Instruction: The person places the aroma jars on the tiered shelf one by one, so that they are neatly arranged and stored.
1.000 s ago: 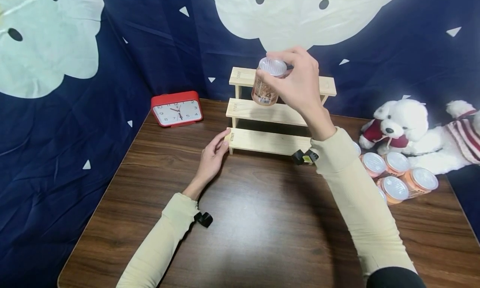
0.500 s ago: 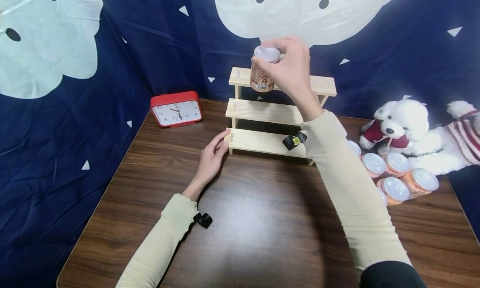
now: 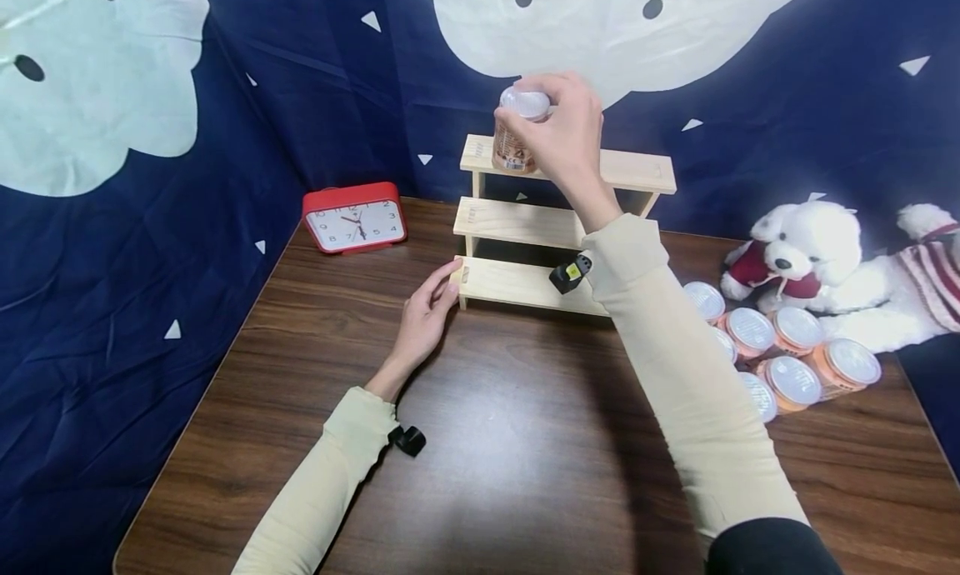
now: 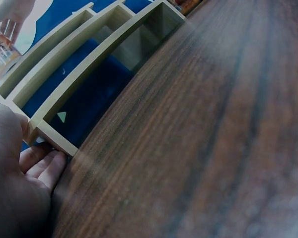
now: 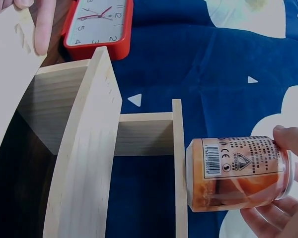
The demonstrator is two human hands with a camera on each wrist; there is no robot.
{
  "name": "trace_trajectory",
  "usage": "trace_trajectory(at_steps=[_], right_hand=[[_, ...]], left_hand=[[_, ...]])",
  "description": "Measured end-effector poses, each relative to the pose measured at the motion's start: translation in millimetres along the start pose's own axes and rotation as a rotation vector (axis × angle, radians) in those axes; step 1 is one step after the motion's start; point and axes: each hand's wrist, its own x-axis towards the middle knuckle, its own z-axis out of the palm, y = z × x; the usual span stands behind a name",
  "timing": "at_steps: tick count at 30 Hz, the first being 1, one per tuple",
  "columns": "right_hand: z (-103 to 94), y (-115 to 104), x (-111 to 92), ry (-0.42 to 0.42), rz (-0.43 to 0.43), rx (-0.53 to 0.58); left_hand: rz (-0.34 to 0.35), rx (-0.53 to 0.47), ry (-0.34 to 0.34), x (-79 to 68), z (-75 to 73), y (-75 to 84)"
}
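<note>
A three-tier wooden display stand (image 3: 525,223) stands on the table. My right hand (image 3: 567,129) grips a clear plastic jar (image 3: 513,148) near its pale lid, thumb on one side and fingers on the other. Upright, the jar has its base right at the left part of the top tier. Orange contents and a printed label with a barcode show on the jar (image 5: 238,173) in the right wrist view. My left hand (image 3: 422,318) holds the left end of the lowest tier. In the left wrist view, its fingers (image 4: 42,166) lie by the stand's leg.
A red alarm clock (image 3: 355,218) stands left of the stand. Several similar lidded jars (image 3: 793,382) are grouped on the right, beside white plush dogs (image 3: 813,242). A dark blue patterned cloth (image 3: 337,83) hangs behind the wooden table (image 3: 480,442).
My right hand has carried the jar up, back and slightly left, from in front of the upper tiers to the top tier. The left hand has stayed on the stand.
</note>
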Motion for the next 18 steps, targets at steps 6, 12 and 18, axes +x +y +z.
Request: trace_trajectory(at_steps=[6,12,18], right_hand=[[6.7,1,2,-0.002,-0.003,0.015],[14.6,-2,8,-0.013,-0.003,0.023],[19.5,-3,12,-0.002,0.042,0.008]], left_hand=[[-0.001,-0.031,0.002,-4.1,0.2,12.2],[-0.017,-0.010,0.006,0.0,-1.3,5.9],[-0.041,-0.007,-0.018,2.4,-2.5,-1.5]])
